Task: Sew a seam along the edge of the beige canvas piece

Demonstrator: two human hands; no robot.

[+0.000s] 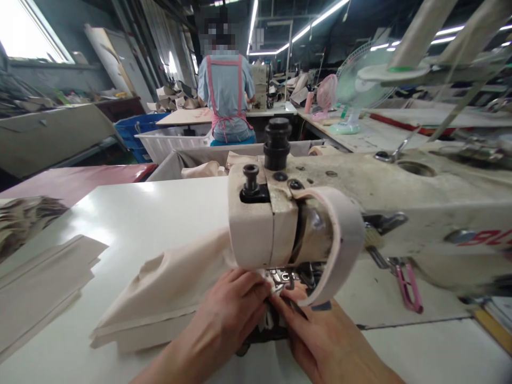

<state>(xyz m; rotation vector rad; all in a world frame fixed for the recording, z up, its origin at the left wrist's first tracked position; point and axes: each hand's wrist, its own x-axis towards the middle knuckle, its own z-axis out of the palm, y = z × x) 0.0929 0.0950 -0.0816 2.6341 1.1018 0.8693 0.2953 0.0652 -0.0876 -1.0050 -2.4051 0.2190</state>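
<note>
A beige fabric piece lies on the white table and runs in under the head of a sewing machine. My left hand is closed on the fabric's edge, its bent fingertips close to the presser foot. From the other side my right hand comes in below the machine head, fingers curled and their tips near the left ones. A dark narrow thing shows along its index finger; what its fingers hold is mostly hidden. A white curved band arches over part of that hand.
Flat beige fabric pieces lie at the left, by a stack of fabric. Pink-handled scissors rest right of the machine head. Behind the machine stands a grey-lined bin holding fabric. A person sits farther back, facing away.
</note>
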